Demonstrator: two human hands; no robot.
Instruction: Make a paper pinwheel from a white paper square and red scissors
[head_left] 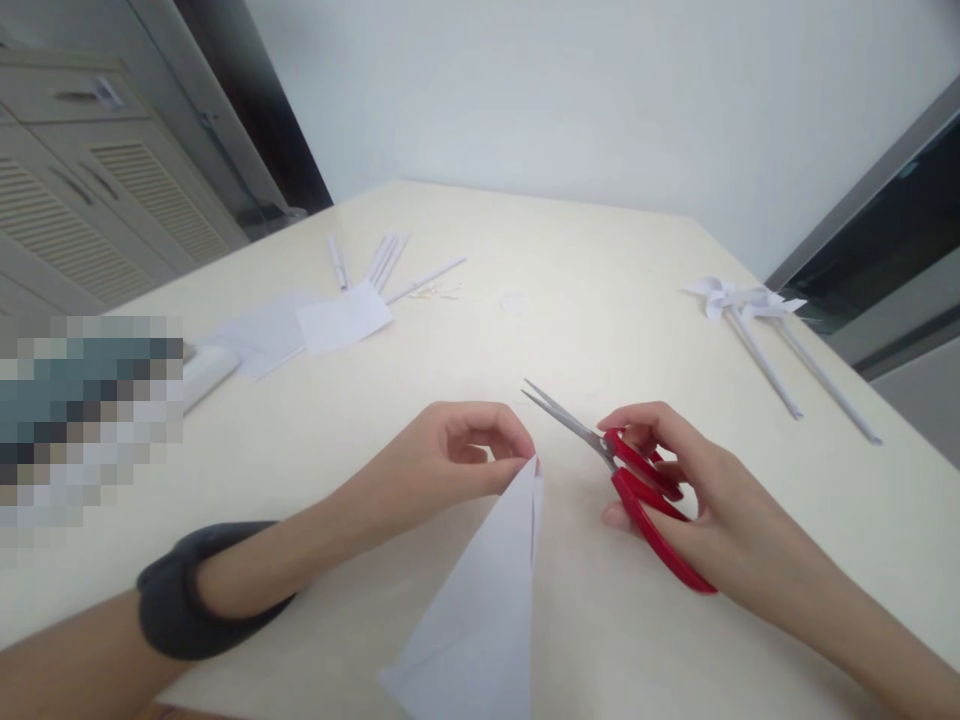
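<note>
White, thin and floppy, the folded paper triangle [480, 600] on the table [600, 270] is pinched at its tip by the left hand [450, 455], a sound hold near the fold, while the right hand [690, 480] grips red scissors [637, 485], blades barely parted.

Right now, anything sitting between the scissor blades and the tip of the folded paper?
Nothing visible. The right hand holds the red scissors, blades slightly apart and pointing up-left. The left hand pinches the folded paper at its tip. Only bare table shows in the gap between blades and paper.
</note>
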